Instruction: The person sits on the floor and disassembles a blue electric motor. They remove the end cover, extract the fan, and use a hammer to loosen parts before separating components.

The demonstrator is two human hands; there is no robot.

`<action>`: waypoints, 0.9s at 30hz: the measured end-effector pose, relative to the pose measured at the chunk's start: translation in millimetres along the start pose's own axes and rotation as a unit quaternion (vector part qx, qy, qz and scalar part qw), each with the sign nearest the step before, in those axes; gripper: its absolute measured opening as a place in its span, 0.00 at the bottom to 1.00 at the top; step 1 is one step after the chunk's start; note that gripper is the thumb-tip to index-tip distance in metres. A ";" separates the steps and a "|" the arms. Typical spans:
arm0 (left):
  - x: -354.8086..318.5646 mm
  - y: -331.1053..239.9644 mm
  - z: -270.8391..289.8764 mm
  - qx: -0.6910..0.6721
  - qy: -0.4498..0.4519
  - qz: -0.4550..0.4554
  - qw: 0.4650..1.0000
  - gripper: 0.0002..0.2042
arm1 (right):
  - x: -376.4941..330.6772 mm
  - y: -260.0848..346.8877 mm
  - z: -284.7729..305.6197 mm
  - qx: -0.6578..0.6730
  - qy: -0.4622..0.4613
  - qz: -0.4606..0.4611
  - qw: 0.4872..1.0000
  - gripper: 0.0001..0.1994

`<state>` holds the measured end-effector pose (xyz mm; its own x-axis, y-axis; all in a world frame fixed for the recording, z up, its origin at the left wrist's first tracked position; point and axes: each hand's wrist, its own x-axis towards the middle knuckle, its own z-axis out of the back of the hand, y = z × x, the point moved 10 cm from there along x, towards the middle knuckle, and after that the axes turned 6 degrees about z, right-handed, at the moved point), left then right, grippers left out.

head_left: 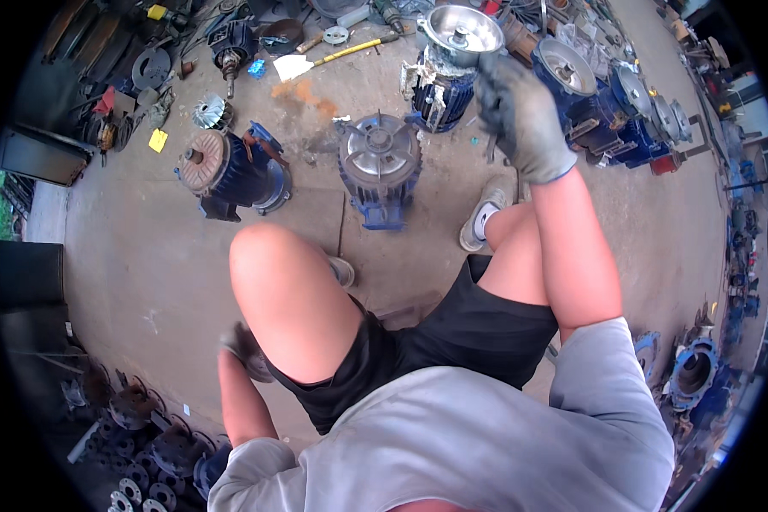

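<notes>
My right hand (525, 119), in a grey glove with dark fingers, reaches forward over the right edge of a blue motor (442, 101). A shiny metal bowl-shaped part (461, 32) tops that motor. The fingers are blurred, so their grip and any contact are unclear. My left hand (246, 350), also gloved, hangs low beside my left thigh, which partly hides it. In front of my knees stands a blue motor with a finned silver top (380, 158). To its left, another blue motor (235, 175) leans, showing a rusty round end.
Several blue motors (610, 119) stand at the far right. A yellow-handled tool (354, 49), a small fan wheel (211, 111) and a yellow scrap (157, 141) lie ahead. Metal flanges (132, 491) pile up at lower left; a blue ring-shaped casing (694, 369) sits at right.
</notes>
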<state>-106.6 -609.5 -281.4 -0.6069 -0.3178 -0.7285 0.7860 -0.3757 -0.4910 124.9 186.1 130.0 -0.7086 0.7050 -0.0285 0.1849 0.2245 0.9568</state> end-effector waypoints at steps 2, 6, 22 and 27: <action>-0.4 -103.7 6.8 -0.063 0.039 -0.138 0.988 0.25 | 7.4 37.8 -5.9 0.040 0.004 0.080 0.996 0.17; -255.6 -331.7 -78.9 -0.179 0.196 -0.385 0.884 0.27 | 4.3 67.2 57.5 -0.062 -0.071 0.167 0.982 0.14; -450.3 -336.9 -374.6 0.434 0.290 -0.562 0.642 0.36 | -258.3 -317.7 418.8 -0.195 -0.443 -0.203 0.851 0.14; -453.2 -332.1 -396.8 0.465 0.302 -0.447 0.702 0.35 | -343.1 -398.7 454.6 -0.413 -0.380 -0.311 0.767 0.17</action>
<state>-45.9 4.7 22.2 -0.4275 0.7285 -0.5353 -0.4650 -0.6850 -0.5609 603.9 160.5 -373.3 0.1742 0.8935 -0.4138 -0.7447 0.3945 0.5383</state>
